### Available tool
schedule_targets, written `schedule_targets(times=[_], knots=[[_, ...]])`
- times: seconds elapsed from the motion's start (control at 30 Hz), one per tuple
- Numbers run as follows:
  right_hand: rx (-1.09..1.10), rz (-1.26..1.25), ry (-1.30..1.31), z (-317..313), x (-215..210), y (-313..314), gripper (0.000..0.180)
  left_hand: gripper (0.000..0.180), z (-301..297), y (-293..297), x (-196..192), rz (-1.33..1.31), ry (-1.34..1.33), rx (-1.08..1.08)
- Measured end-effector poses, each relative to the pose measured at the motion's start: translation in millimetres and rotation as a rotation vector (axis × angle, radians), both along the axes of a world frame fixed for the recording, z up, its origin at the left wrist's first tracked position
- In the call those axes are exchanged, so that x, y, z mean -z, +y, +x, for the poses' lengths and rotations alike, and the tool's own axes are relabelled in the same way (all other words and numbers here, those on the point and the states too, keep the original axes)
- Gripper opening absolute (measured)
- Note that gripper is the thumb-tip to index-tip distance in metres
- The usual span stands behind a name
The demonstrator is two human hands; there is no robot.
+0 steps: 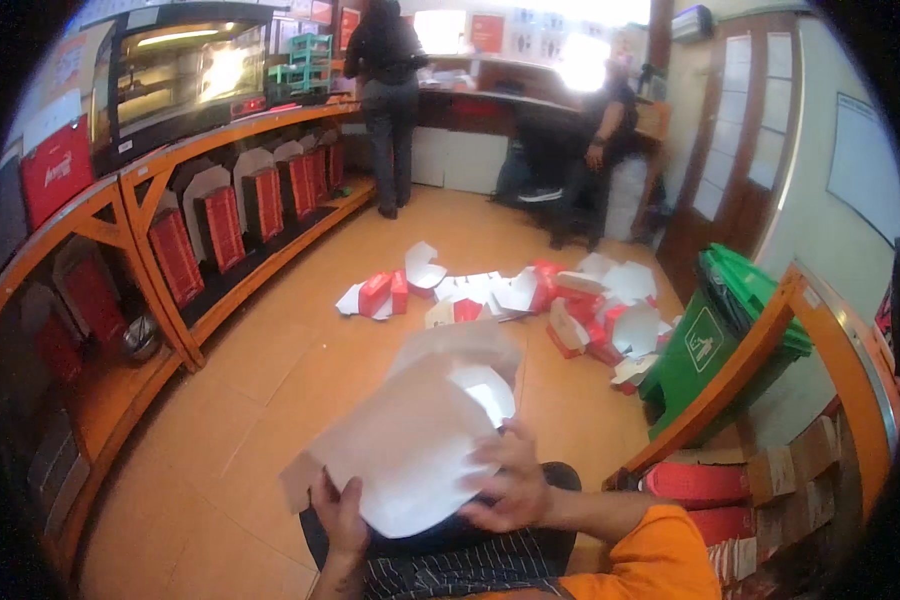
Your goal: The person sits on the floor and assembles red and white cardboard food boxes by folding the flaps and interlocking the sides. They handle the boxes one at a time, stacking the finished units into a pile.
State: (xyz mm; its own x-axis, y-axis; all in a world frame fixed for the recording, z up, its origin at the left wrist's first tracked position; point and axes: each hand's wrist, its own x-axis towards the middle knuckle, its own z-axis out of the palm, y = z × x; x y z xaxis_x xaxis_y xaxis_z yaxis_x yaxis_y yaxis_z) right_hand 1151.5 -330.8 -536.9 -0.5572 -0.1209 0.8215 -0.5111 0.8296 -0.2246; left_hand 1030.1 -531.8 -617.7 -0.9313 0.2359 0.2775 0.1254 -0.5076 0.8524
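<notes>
- Orange sleeve (660, 555), one, nearest us, behind our right hand; with it a striped apron (460, 570), across our lap below both hands.
- Card sheet (400, 440), one, brown and white, bowed, lying between our hands above the lap; we judge it sits there so that both hands can reach its edges.
- Left hand (340, 522), at the sheet's near left edge, thumb and forefinger parted; whether they pinch the card we cannot tell. Likely set there as a steady stop.
- Right hand (518, 485), blurred, fingers spread at the sheet's right edge; firmness of contact we cannot tell. Probably placed opposite the left to control the far side.
- Red and white cartons (518, 292), loose heap, on the floor beyond our hands; perhaps put there to spare the lap.
- Green bin (700, 345), one, beyond our right hand.
- Red boxes (222, 228), a row, beyond our left hand, on a wooden shelf (260, 278); stood on end, we suppose, to save width.
- Red packs (695, 482), lying flat, right of our right hand.
</notes>
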Motion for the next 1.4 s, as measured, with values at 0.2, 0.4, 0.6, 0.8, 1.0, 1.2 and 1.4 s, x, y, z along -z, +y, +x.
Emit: schedule_targets(times=[0.2,0.4,0.6,0.8,1.0,1.2,1.4], knots=[[-0.572,-1.292,-0.664,1.5,53.9,14.3,0.066,0.034,-17.7,-15.4,30.2,-0.329,0.595,0.134],[-0.636,-0.809,-0.637,16.7,89.1,26.2,0.053,0.029,-3.8,-25.3,54.7,-0.264,0.477,0.446],[-0.202,-1.437,-0.951,51.9,129.4,12.5,0.066,0.055,42.2,-15.3,37.3,-0.209,-0.466,0.206],[0.402,-0.425,-0.512,27.8,93.1,85.4,0.045,0.051,7.7,1.4,-6.7,-0.229,0.031,0.471],[0.255,-0.837,-0.724,-46.1,-24.5,133.6,0.038,0.047,-64.0,43.4,-30.2,-0.512,0.887,0.286],[0.335,-0.233,-0.792,-112.9,3.9,152.4,0.040,0.032,-112.0,81.5,16.2,-0.871,1.269,0.297],[0.622,0.128,-0.820,-129.2,33.4,156.4,0.049,0.019,-124.8,96.2,48.4,-0.837,1.252,0.315]])
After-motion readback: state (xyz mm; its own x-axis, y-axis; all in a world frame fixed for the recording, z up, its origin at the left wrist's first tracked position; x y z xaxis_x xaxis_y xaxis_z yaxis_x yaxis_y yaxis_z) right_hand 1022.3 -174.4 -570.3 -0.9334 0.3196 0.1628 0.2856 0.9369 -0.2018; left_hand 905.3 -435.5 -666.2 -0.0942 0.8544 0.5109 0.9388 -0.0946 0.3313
